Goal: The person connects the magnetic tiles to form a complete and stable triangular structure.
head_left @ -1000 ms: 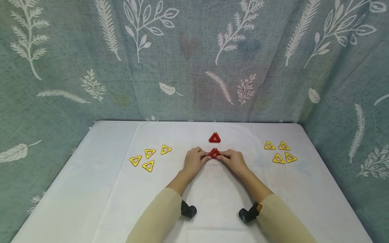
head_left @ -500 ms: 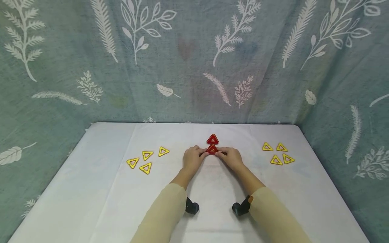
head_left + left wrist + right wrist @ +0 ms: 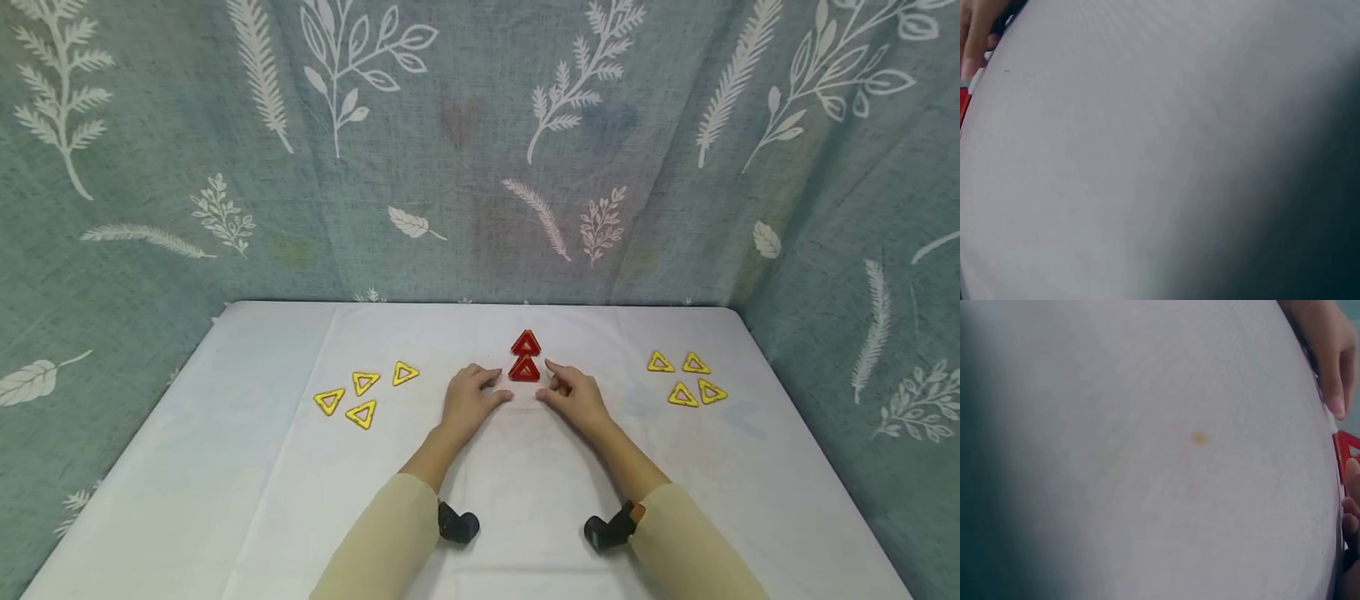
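Two red triangular pieces with hollow centres stand one behind the other at the table's middle, the far one [image 3: 526,348] meeting the tip of the near one [image 3: 524,377]. My left hand [image 3: 468,400] lies just left of the near red triangle, thumb and forefinger apart, holding nothing. On the other side my right hand [image 3: 577,398] is likewise parted from it, with a gap between thumb and forefinger. Only a sliver of a red triangle [image 3: 1340,456] shows in the right wrist view, beside fingers. The left wrist view catches just a red edge [image 3: 964,103] at its left.
Several yellow hollow triangles [image 3: 362,403] lie scattered on the left of the white-covered table [image 3: 247,467]. Another group of yellow triangles [image 3: 682,403] lies on the right. A patterned green curtain [image 3: 465,167] hangs behind the table and along both sides.
The near red triangle has moved forward, closing the gap to the far one. Both hands have let go of it and drawn slightly back and apart.
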`<state>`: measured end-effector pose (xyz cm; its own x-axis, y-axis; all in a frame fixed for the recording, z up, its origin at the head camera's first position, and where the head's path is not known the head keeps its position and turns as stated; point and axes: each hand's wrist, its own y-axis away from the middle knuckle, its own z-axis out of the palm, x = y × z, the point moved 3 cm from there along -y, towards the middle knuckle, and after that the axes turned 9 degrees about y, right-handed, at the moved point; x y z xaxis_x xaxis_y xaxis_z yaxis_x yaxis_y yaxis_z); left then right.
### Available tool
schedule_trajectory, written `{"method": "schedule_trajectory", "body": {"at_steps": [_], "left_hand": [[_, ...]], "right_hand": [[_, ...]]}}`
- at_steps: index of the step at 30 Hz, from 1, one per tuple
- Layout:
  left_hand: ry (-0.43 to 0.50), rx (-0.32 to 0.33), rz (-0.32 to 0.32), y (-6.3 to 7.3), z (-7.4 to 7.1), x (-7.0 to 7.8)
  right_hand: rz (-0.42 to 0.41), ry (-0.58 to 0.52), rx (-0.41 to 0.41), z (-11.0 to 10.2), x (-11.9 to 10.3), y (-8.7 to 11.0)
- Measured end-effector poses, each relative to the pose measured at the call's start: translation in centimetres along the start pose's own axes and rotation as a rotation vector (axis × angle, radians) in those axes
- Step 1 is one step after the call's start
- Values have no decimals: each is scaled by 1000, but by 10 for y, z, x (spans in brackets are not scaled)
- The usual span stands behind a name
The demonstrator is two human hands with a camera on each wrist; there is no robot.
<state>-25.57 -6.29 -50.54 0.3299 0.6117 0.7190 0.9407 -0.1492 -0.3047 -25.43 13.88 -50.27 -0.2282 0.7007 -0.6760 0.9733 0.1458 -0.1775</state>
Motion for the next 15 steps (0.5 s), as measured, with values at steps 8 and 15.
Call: {"method": "schedule_trajectory", "body": {"at_steps": [8, 15], "left_hand": [[121, -28, -80, 24, -19, -8], [176, 24, -63, 45, -36, -15]], "right_hand": [[99, -95, 96, -10, 10, 21], [33, -87, 158, -23, 13, 43]]}}
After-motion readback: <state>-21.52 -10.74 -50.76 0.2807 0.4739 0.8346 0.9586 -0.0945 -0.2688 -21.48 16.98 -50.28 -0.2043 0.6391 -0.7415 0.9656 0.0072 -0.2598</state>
